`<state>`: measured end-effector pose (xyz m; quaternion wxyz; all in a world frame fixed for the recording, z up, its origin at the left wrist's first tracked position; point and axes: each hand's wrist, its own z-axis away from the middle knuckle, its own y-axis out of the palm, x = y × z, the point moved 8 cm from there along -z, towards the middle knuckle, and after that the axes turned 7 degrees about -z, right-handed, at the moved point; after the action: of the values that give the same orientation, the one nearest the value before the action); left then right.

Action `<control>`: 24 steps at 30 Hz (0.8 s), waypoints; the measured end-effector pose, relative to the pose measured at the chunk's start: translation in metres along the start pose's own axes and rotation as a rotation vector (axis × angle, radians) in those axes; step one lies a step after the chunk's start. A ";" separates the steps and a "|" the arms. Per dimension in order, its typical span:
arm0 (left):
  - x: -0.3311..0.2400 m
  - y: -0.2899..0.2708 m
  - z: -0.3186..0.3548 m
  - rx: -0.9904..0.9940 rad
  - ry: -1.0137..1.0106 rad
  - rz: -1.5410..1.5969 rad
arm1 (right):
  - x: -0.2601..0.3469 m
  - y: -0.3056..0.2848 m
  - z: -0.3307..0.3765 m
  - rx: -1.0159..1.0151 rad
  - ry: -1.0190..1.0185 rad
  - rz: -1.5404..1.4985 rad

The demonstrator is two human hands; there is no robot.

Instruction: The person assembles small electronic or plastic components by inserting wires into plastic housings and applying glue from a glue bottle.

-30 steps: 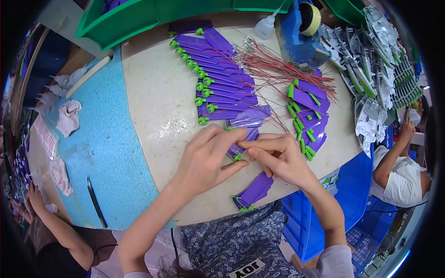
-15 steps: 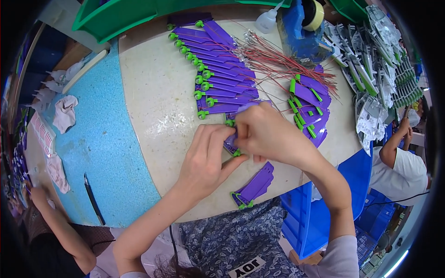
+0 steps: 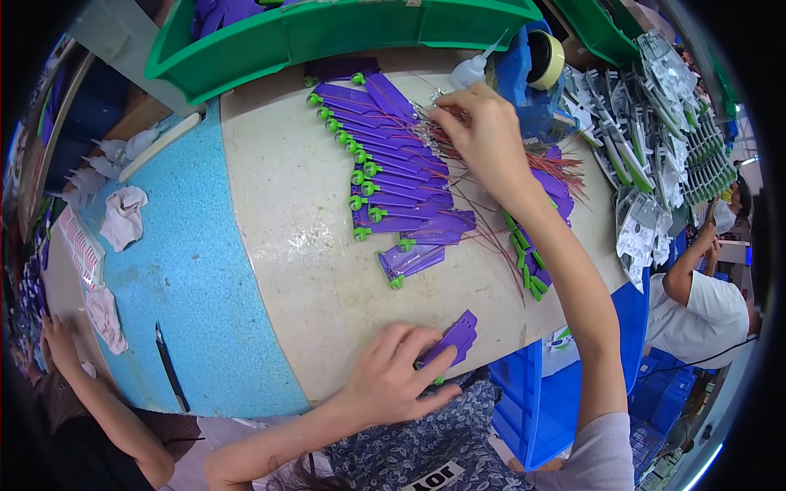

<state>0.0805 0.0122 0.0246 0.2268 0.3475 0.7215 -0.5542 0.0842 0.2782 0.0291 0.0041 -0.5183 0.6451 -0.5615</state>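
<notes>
My left hand (image 3: 391,378) rests near the front edge of the beige table (image 3: 286,237), its fingers pressing on a purple plastic piece (image 3: 452,339) with a green tip. My right hand (image 3: 483,129) reaches to the far side and pinches thin red wires (image 3: 565,168) from a loose bundle. A fanned row of purple pieces with green round ends (image 3: 383,168) lies between the two hands. One separate purple piece (image 3: 412,261) lies below that row. More purple and green pieces (image 3: 532,270) sit under my right forearm.
A green bin (image 3: 344,33) stands at the back. A white glue bottle (image 3: 473,69) and a tape roll (image 3: 547,59) sit by a blue holder. Grey-green plastic parts (image 3: 655,139) pile at right. A blue mat (image 3: 172,270) holds rags and a black pen (image 3: 170,368). Other people work at left and right.
My right hand left the piece at the front and moved away to the red wires at the back. My left hand stayed on the purple piece near the front edge.
</notes>
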 end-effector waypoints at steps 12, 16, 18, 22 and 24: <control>0.050 -0.023 -0.012 -0.120 -0.141 -0.236 | 0.160 -0.076 0.073 0.071 -0.422 0.031; 0.055 -0.016 -0.022 -0.072 -0.145 -0.036 | 0.104 -0.019 0.134 0.403 -0.109 -0.035; 0.054 -0.016 -0.026 -0.095 -0.094 -0.052 | 0.094 -0.005 0.140 0.380 -0.117 -0.109; 0.060 -0.015 -0.024 -0.091 -0.109 0.006 | 0.085 0.008 0.129 0.371 -0.067 -0.229; 0.060 -0.021 -0.026 -0.145 -0.068 0.017 | 0.081 0.009 0.132 0.385 -0.004 -0.304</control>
<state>0.0270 0.0492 0.0026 0.2805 0.3170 0.7488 -0.5100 0.1185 0.1276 0.0206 0.0196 -0.6004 0.4406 -0.6671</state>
